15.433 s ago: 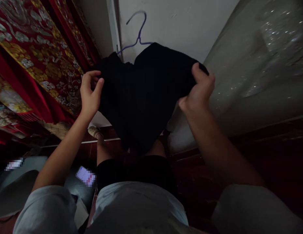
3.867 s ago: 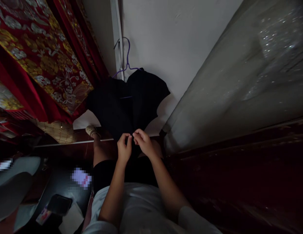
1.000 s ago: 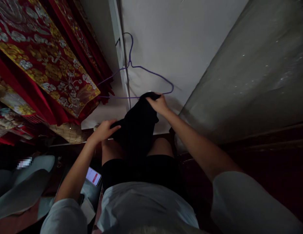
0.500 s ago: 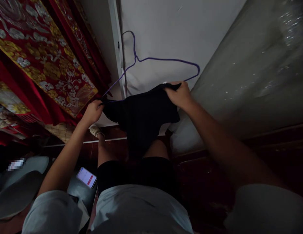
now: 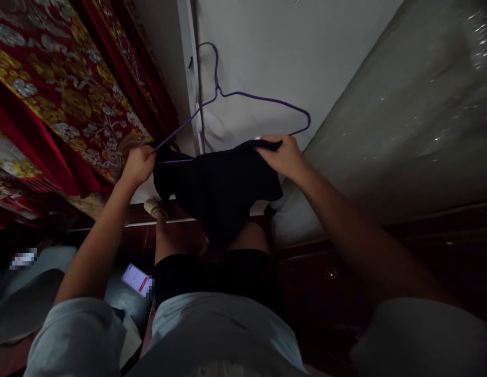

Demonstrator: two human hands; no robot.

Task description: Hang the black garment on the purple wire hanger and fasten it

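A black top (image 5: 219,180) is stretched between my two hands in front of my legs, with a small pale tag at its upper edge. A purple wire hanger (image 5: 262,98) stands behind and above it, hook up against a pale panel. The hanger's left end runs into the top's left side. My left hand (image 5: 140,165) is closed there, gripping the cloth at the hanger's left end; its fingertips are partly hidden. On the right, my right hand (image 5: 281,156) pinches the top's upper edge, just below the hanger's right end, which is outside the cloth.
Red curtains (image 5: 86,99) with gold and silver patterns hang on the left. A plastic-wrapped grey surface (image 5: 376,136) leans at the right. A lit phone (image 5: 136,280) lies on a grey seat at lower left. A foot in a beige clog (image 5: 153,208) rests on the dark red floor.
My left hand has moved left and slightly up, drawing the top's left side outward along the hanger. My right hand and the hanger's right end have shifted slightly left.
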